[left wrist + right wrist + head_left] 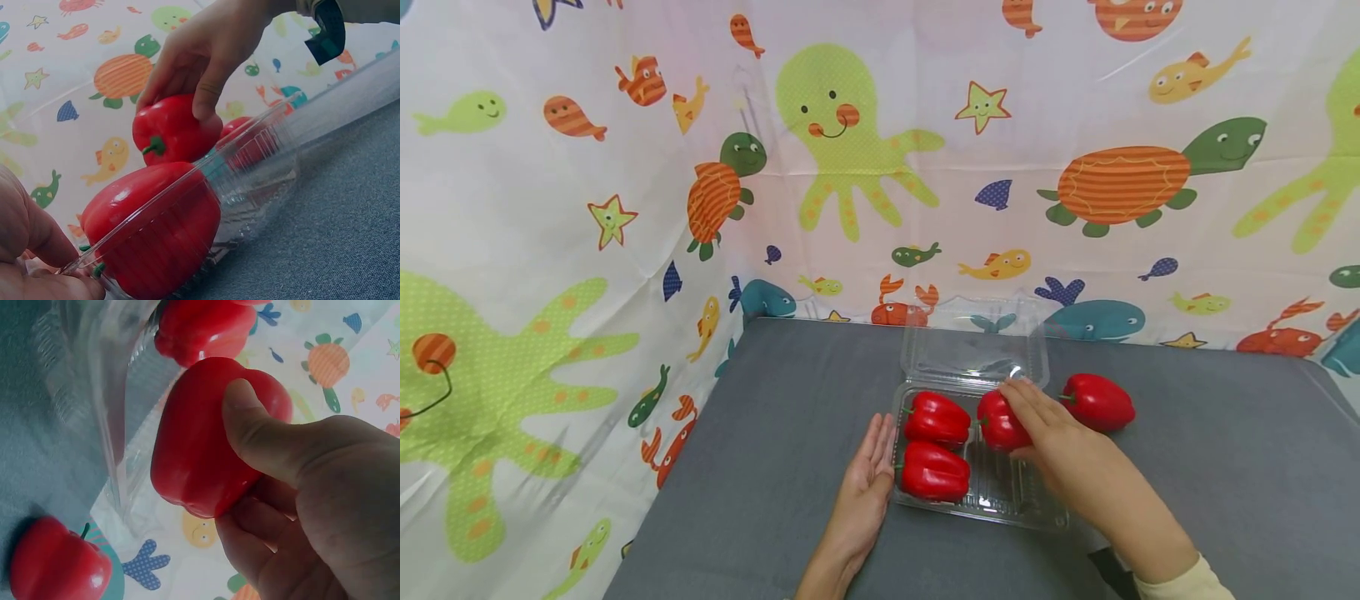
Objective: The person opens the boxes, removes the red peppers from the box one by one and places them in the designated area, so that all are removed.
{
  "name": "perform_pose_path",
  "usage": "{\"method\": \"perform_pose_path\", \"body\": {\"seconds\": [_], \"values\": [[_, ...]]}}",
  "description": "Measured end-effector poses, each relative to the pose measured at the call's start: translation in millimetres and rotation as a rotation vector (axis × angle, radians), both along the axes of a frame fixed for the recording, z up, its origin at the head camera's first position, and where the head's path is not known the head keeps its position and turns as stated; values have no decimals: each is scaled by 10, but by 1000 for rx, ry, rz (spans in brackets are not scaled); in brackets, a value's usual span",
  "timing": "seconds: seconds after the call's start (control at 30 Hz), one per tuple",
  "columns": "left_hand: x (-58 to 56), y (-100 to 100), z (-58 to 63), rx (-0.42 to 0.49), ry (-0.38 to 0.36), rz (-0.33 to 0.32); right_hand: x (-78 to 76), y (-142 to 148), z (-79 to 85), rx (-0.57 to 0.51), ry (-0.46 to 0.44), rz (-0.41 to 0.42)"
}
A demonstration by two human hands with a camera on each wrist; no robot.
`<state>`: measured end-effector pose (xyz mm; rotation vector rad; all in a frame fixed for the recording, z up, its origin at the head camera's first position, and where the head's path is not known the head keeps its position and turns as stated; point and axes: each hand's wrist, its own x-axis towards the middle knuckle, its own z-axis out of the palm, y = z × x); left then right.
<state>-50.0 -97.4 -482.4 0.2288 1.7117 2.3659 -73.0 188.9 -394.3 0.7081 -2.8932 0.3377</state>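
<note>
In the head view my right hand grips a red bell pepper above the right half of a clear plastic clamshell container. In the right wrist view the thumb presses on that pepper's side, with fingers beneath it. Two more red bell peppers, a rear one and a front one, lie in the container's left half, stems to the left. My left hand rests against the container's left edge, fingers straight; in the left wrist view its fingertips touch the rim.
The container's clear lid stands open at the back, near the patterned curtain. Another red bell pepper lies on the grey table, right of the container.
</note>
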Motion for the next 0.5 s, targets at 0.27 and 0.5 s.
{"method": "perform_pose_path", "body": {"seconds": [0.27,0.5], "values": [[-1,0,2,4,7,-1,-10,135,59,13,19,-31],[-6,4,-5,5,0,0,-20,241,96,8,24,-41]]}}
